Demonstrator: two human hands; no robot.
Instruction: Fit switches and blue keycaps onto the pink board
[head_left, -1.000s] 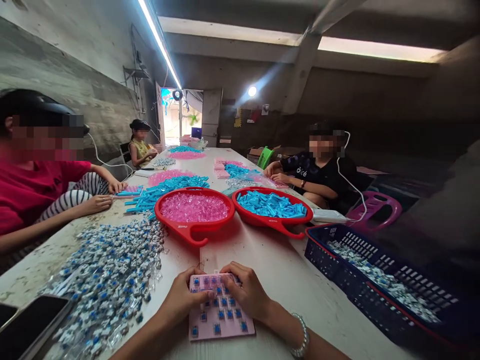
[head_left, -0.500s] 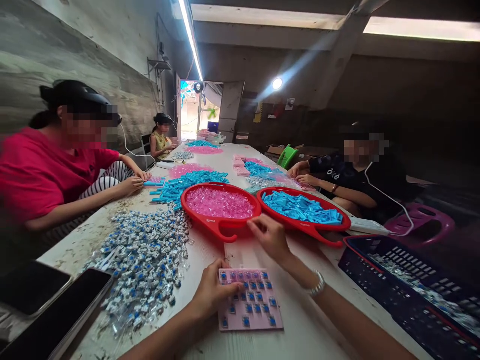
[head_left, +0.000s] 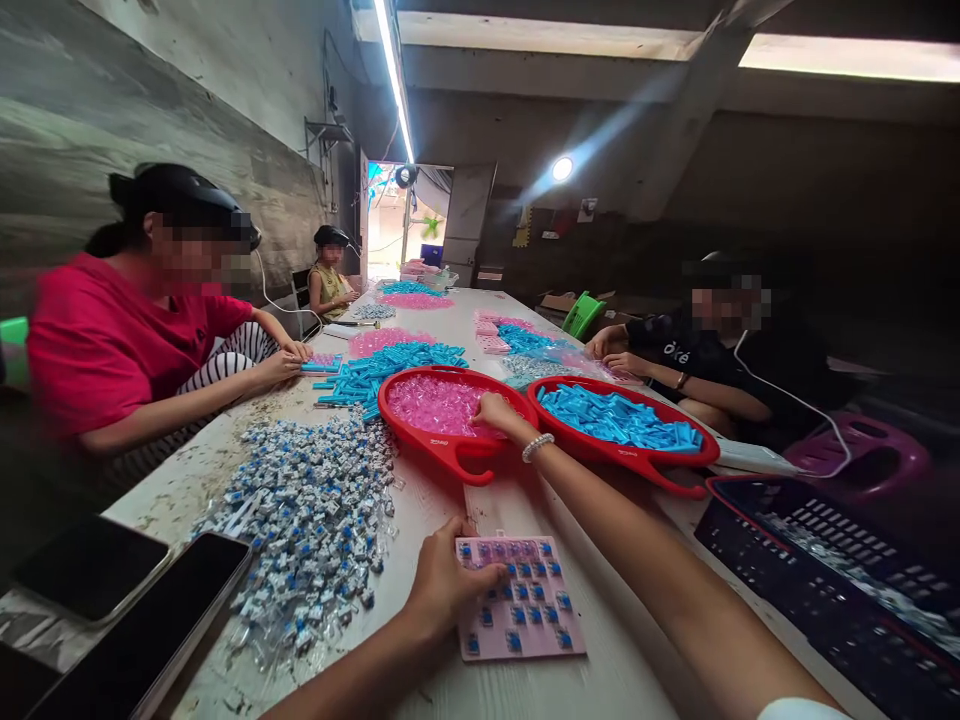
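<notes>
My left hand [head_left: 448, 582] grips the left edge of a pink plastic plate [head_left: 499, 648], thumb on top. Rows of small square key switches with blue centres sit in the plate, with bare spots among the lower rows. Clear pinkish pieces seem to cover part of the top row. My right hand [head_left: 499, 412] reaches into a red basket [head_left: 411, 432] heaped with clear pink plastic pieces [head_left: 431, 400]. Its fingers are bent together and point down into the heap; the fingertips are hidden, so what they hold cannot be made out.
Loose blue-and-white switches [head_left: 315, 520] lie heaped at left, beside two phones [head_left: 157, 620]. Another red basket [head_left: 709, 455] holds blue strips [head_left: 619, 418]. A dark crate [head_left: 780, 560] stands at right. Co-workers sit along both sides of the table [head_left: 420, 500].
My right hand has moved forward and left, from above the near rim into the pink pieces. My left hand still holds the plate. The whole view has shifted slightly.
</notes>
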